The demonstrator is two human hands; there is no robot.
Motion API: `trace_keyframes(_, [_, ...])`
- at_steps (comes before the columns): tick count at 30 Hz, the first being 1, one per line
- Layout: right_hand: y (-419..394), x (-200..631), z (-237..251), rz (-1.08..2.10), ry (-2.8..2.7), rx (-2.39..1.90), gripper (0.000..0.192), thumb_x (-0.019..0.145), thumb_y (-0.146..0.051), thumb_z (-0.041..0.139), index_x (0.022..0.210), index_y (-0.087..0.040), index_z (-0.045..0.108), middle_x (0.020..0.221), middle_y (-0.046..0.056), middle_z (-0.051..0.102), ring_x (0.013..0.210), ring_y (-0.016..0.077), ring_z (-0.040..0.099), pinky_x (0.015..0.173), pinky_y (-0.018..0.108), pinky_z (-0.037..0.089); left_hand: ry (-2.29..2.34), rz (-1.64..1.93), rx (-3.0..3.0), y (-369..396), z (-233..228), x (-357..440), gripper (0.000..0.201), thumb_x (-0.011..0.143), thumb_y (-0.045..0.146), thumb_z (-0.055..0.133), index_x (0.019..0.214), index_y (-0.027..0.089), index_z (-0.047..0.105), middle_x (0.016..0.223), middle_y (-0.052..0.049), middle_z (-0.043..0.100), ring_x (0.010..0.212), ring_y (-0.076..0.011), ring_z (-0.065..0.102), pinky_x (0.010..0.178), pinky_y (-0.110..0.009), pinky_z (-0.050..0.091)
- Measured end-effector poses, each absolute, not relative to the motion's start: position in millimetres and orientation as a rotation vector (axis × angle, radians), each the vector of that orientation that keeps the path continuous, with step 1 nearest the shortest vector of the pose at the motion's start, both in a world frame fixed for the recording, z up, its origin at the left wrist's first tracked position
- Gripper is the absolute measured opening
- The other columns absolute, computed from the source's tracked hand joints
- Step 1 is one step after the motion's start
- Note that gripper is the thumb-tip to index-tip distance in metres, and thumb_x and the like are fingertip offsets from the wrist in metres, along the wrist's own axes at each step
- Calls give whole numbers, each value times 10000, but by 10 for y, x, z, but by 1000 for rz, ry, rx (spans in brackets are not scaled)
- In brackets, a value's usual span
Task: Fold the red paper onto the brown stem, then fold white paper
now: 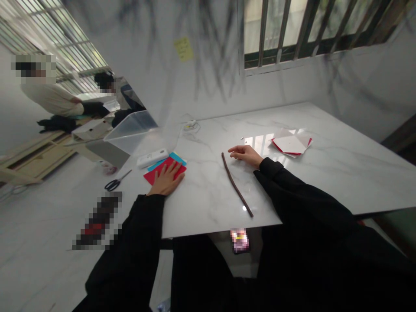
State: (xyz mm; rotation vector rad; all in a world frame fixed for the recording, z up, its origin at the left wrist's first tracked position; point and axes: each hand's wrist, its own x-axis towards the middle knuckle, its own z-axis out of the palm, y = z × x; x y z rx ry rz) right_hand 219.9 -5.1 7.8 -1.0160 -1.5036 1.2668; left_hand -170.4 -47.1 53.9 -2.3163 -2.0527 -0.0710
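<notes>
Left hand [166, 180] lies flat, fingers spread, palm down on a red paper sheet [152, 175] near the table's [341, 169] left edge. A blue sheet [177, 157] pokes out from under the red one. Right hand [245, 154] rests loosely on the glossy white marbled table, fingers lightly curled, gripping nothing, index finger extended. Just beside it a thin, dark brown stick [236, 184] lies slantwise. Farther right, well apart: folded white-and-red paper [290, 143]. A white oblong case [152, 158] sits beside the sheets; black-handled scissors [114, 183] nearby.
</notes>
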Motion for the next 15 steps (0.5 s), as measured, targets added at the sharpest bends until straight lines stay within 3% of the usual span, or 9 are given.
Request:
trace_keyframes(5, [-53, 2204, 79, 1244, -1541, -1016, 275, 839, -267, 731, 1090, -168, 785, 888, 65, 774, 755, 144, 640, 709, 286, 530, -2178, -69, -2380, -428, 374, -1707, 737, 1035, 600, 294, 1673, 230, 291, 1745, -73, 255, 1617, -377, 188, 1278, -641, 177])
trace_keyframes(15, [-47, 2203, 82, 1257, -1562, -1027, 262, 856, -238, 720, 1098, -158, 782, 887, 64, 777, 743, 142, 654, 739, 299, 528, -2160, -162, -2355, -159, 327, -1765, 672, 1048, 567, 305, 1627, 239, 399, 1722, -91, 317, 1601, -381, 246, 1264, -674, 191])
